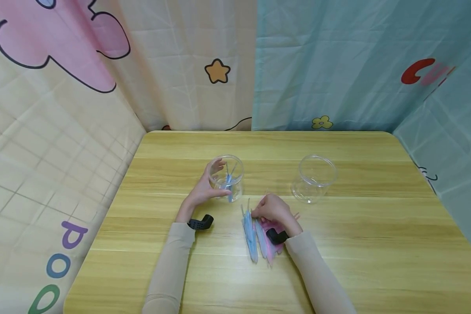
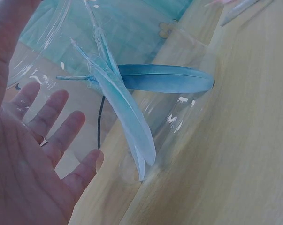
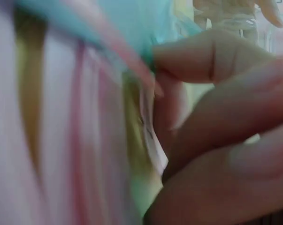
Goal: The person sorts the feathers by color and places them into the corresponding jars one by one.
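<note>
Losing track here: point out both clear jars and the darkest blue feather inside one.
Left clear jar [image 1: 237, 192], head view: wall.
Right clear jar [image 1: 309, 192], head view: wall.
Darkest blue feather [image 2: 172, 78], left wrist view: middle of vane.

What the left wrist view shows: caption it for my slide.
Blue feathers inside a clear jar, with a person's left hand at its side.
</note>
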Demonstrator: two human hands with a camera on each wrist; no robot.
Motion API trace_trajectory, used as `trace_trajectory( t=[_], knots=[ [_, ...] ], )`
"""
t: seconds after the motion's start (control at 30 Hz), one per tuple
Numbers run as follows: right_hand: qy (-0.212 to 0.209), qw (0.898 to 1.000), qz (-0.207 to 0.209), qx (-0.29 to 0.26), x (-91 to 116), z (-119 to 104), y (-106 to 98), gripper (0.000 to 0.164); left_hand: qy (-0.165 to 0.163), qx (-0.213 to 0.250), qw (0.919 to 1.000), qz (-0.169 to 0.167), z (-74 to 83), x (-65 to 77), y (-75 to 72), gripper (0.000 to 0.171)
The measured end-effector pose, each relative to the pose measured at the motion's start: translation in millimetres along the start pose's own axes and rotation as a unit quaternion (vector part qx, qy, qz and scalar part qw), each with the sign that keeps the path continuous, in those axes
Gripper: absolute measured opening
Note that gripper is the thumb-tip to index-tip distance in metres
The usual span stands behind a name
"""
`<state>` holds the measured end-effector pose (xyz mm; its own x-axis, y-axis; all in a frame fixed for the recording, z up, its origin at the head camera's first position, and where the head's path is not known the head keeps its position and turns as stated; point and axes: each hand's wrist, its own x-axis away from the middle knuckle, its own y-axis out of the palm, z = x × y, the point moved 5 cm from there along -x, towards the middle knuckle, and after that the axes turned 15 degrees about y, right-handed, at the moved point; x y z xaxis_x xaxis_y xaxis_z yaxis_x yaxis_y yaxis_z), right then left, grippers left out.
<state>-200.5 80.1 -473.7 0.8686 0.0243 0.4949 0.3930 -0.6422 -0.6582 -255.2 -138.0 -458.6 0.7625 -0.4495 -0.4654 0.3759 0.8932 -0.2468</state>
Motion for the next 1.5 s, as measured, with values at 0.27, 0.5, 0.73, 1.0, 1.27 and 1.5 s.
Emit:
trace_trajectory(
  t=[0.27, 0.5, 0.73, 1.0, 1.27, 1.5],
  knots=[
    [0.005, 0.998, 0.035, 0.051, 3.7, -2.4, -4.0, 0.038, 0.0, 0.002, 1.0, -0.001, 5.7, -0.8, -0.4, 0.101],
    [-0.003, 1.0, 0.002, 0.019, 0.9, -2.6, 0.2, 0.034, 0.011, 0.01, 0.9999, -0.008, 29.5, -4.7, 1.5, 0.099],
    [-0.021, 0.999, -0.025, -0.036, 0.1, 0.7, -0.4, 0.024, 0.014, 0.009, 0.9998, -0.01, 33.5, -4.6, 3.0, 0.099],
    [-0.029, 0.988, -0.062, -0.14, 1.1, -1.0, -10.6, 0.017, 0.009, 0.005, 0.9999, -0.011, 30.4, -5.2, 1.8, 0.099],
    [-0.043, 0.967, -0.013, -0.251, 2.4, -14.6, -38.0, 0.027, 0.007, 0.004, 0.9999, -0.01, 32.7, -5.1, 1.9, 0.099],
    [-0.113, 0.914, 0.059, -0.386, 13.3, -40.2, -69.5, 0.026, 0.013, 0.007, 0.9998, -0.01, 32.1, -3.7, 2.4, 0.099]
  ],
)
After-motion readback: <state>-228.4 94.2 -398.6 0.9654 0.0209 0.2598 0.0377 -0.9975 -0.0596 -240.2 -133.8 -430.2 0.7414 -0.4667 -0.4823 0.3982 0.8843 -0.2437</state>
